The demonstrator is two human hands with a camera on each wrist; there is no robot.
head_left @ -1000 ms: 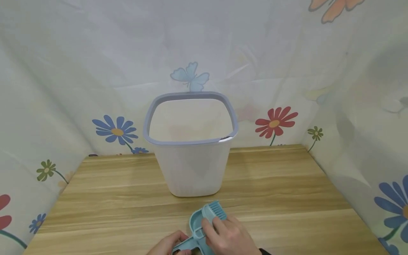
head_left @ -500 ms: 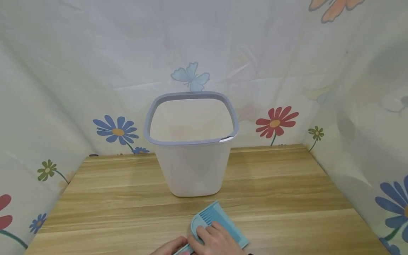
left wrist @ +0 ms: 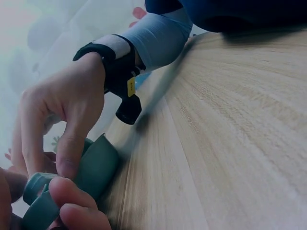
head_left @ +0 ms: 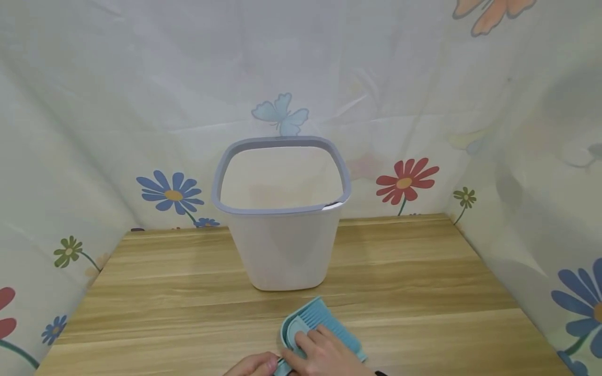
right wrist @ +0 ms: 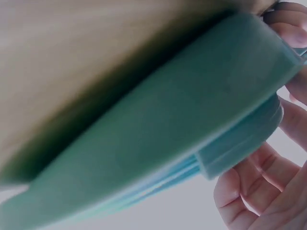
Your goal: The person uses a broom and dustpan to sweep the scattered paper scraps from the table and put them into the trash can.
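Note:
A small teal dustpan (head_left: pixel 350 342) is at the near middle of the table, tilted to the right in the head view. Within it lies a lighter teal brush (head_left: pixel 295 330), its ridged bristle side toward the pan. My right hand (head_left: pixel 324 355) grips the brush's back with curled fingers. At the handle end, my left hand (head_left: pixel 254 364) pinches the dustpan's handle, partly cut off by the frame. The left wrist view has the right hand (left wrist: pixel 67 100) reaching down over the dustpan (left wrist: pixel 98 165). From the right wrist, the dustpan's side wall (right wrist: pixel 158 124) fills the middle, with the brush (right wrist: pixel 242 139) against it.
A white bin (head_left: pixel 287 250) with a grey-blue rim stands upright just beyond the dustpan. The wooden table (head_left: pixel 423 292) is enclosed at the back and sides by a flower-printed curtain (head_left: pixel 188 104).
The brush, earlier held with bristles showing above the dustpan, has been turned and set into the pan. Over the last half second it has shifted slightly within the pan under the right hand.

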